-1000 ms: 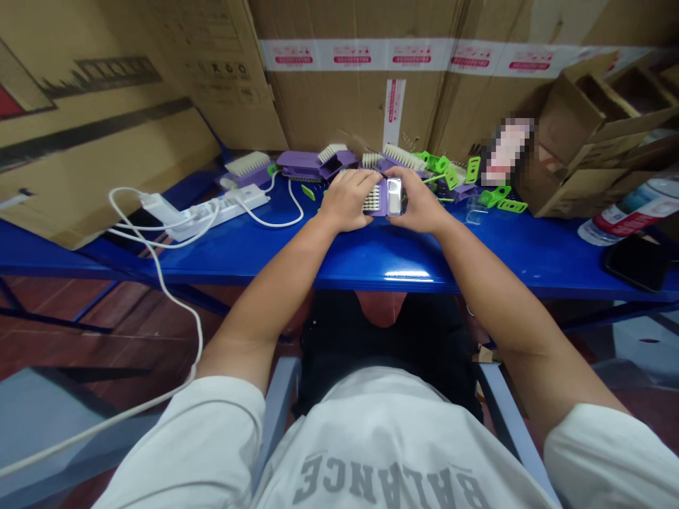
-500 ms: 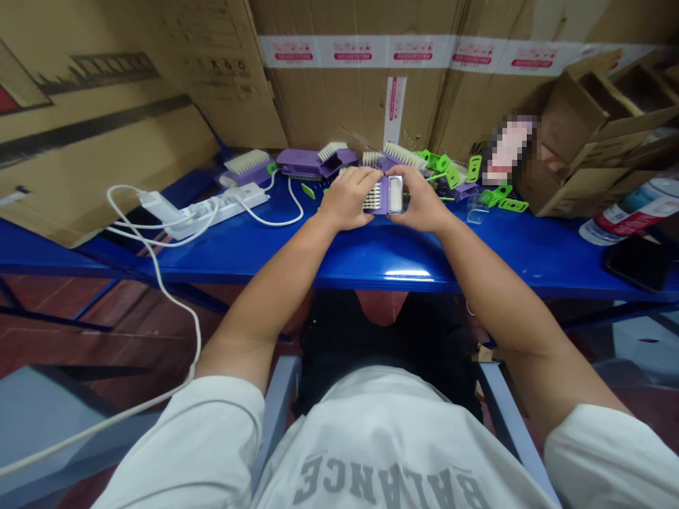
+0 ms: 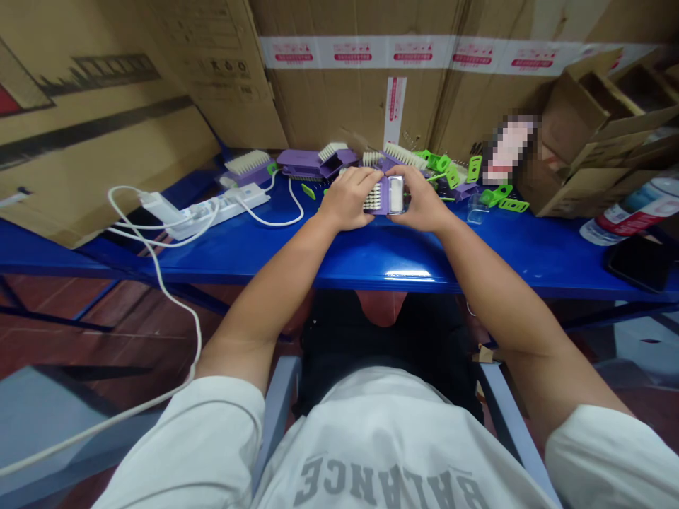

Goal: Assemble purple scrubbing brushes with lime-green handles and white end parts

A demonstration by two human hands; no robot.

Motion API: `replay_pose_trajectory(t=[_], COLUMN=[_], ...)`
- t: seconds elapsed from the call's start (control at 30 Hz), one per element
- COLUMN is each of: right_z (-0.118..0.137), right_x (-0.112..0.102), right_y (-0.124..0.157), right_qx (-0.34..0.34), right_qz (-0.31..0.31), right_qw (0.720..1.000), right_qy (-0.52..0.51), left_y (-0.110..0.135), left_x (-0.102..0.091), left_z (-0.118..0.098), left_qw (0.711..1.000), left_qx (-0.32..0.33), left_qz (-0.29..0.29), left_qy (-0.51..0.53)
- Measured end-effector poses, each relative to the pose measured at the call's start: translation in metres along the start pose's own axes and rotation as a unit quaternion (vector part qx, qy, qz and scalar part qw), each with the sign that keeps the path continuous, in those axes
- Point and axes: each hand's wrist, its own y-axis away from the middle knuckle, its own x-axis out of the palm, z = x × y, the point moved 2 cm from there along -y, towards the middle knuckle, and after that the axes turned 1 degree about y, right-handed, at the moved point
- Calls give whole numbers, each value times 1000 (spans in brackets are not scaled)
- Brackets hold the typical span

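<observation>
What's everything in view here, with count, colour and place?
Held bristle brush: one, purple with cream bristles, between the hands
Clear-rimmed piece: one, white, against that brush's right side
Other bristle brushes: several, purple and cream, table back
Plastic parts: several, green, mostly back right
Plastic piece: one, clear, right of hands
Power strip: one, white, table left
Cables: several, white, around strip
Bottle: one, clear, red label, far right
Phone-like slab: one, black, below bottle
Cardboard boxes: several, brown, behind and beside
Table: one, blue, under hands
Chair: one, grey, under person
Shirt: one, white, on person
Hands: two, left and right, bare, centre
</observation>
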Motion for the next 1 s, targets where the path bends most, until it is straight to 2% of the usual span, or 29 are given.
replay_pose_trajectory(t=[0.77, 1.0], right_z=[0, -8], right_x=[1, 2], right_y=[-1, 0], right_qx=[14, -8], right_qz=[10, 7], right_qw=[1000, 1000], right_qy=[0, 8], left_y=[0, 0], left_x=[1, 5], left_z=[0, 3], left_qw=[1000, 1000], left_qx=[-1, 9], left_qz=[7, -4], left_qy=[-17, -11])
